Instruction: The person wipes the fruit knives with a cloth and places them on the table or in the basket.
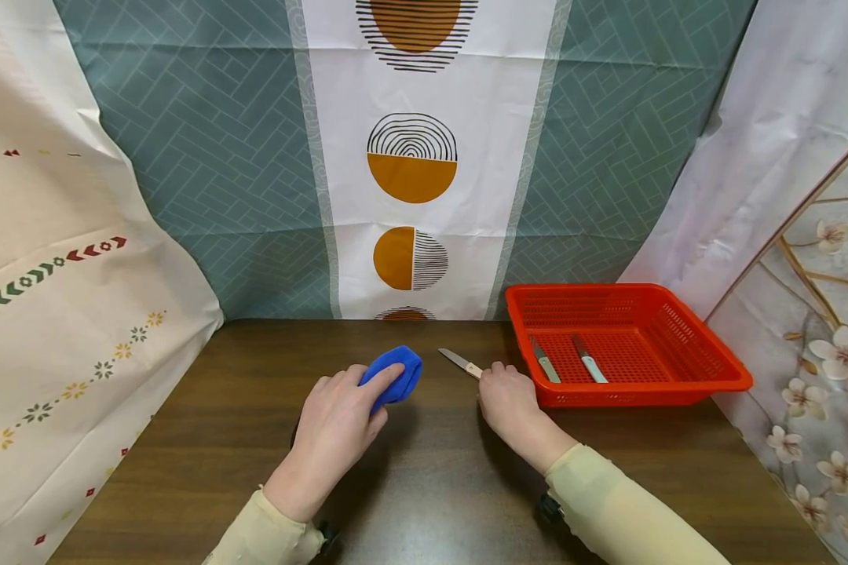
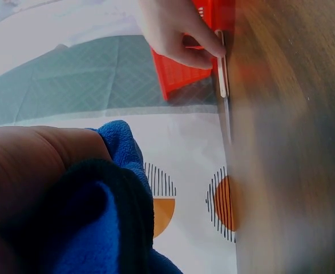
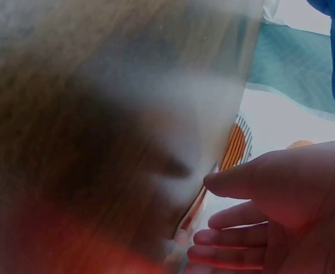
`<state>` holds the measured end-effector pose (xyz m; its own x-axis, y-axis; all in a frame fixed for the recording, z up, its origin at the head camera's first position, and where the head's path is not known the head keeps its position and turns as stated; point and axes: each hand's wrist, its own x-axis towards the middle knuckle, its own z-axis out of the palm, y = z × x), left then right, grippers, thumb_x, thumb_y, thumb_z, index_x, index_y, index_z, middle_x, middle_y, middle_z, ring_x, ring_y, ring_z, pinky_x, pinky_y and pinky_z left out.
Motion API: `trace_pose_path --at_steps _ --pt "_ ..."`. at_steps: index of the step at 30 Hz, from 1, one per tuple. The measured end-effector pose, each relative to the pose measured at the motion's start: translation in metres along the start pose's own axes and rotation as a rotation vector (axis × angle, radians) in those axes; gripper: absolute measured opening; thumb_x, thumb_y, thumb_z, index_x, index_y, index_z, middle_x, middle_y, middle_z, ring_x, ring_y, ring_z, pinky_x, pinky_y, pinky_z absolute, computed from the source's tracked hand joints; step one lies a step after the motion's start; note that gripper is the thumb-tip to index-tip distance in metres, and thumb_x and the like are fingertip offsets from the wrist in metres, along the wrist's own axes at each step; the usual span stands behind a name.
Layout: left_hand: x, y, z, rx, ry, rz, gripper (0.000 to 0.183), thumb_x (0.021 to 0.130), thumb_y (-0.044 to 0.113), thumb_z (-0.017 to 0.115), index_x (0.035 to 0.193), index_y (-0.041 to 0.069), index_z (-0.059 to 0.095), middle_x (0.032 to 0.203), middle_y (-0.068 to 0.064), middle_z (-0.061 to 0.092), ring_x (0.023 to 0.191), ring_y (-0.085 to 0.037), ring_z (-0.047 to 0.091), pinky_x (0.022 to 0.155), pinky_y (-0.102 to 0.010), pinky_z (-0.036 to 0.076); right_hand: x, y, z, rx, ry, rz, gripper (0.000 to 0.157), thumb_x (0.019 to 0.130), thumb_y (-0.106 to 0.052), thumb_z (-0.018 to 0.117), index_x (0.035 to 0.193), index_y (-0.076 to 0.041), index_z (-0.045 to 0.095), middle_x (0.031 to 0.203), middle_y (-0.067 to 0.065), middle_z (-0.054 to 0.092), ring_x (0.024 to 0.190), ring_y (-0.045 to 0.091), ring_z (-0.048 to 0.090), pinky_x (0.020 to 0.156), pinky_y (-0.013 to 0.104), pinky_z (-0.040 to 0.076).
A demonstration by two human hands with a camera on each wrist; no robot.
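Observation:
My left hand grips a folded blue cloth, held above the table. In the left wrist view the cloth fills the lower left, with part of the hand around it. A small knife with a pale handle lies on the table, its blade pointing away to the left. My right hand is at the handle end of this knife. The right wrist view shows the thumb and fingers of the right hand spread apart beside the knife handle; firm contact is hard to make out.
A red plastic basket stands at the right of the brown table. Inside it lie a knife with a greenish handle and one with a pale blue handle. Patterned cloth hangs behind the table.

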<state>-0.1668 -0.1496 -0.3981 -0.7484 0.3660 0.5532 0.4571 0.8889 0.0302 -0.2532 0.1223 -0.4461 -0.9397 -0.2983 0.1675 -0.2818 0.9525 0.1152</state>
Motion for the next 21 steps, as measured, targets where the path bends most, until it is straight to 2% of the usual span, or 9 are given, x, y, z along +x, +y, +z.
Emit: trace_pose_path --at_steps 6,14,21 --pt "0.0002 -0.0002 -0.0004 -0.004 0.001 0.000 0.060 0.088 0.018 0.093 0.144 0.025 0.073 0.115 -0.014 0.077 0.094 -0.032 0.073 0.078 -0.046 0.058 0.0028 -0.0008 0.0034 -0.024 -0.039 -0.001 0.018 0.093 -0.012 0.085 0.095 0.003 0.076 0.082 0.014 0.061 0.072 0.028 0.059 0.066 0.041 0.060" --pt "0.0003 -0.0004 0.0002 -0.006 0.009 0.001 0.062 0.086 0.017 0.094 0.144 0.025 0.074 0.114 -0.014 0.077 0.092 -0.032 0.073 0.077 -0.047 0.058 0.0038 -0.0002 0.0079 -0.064 0.031 -0.028 0.011 0.092 -0.008 0.083 0.089 0.001 0.077 0.078 0.012 0.058 0.066 0.026 0.059 0.060 0.040 0.058" --pt "0.0001 -0.0007 -0.0001 -0.005 -0.010 -0.003 0.061 0.088 0.018 0.093 0.144 0.025 0.073 0.115 -0.014 0.077 0.093 -0.032 0.074 0.078 -0.047 0.059 0.0063 -0.0014 0.0105 -0.062 0.023 -0.014 0.009 0.093 -0.007 0.083 0.089 0.000 0.078 0.077 0.012 0.058 0.064 0.027 0.060 0.057 0.042 0.057"
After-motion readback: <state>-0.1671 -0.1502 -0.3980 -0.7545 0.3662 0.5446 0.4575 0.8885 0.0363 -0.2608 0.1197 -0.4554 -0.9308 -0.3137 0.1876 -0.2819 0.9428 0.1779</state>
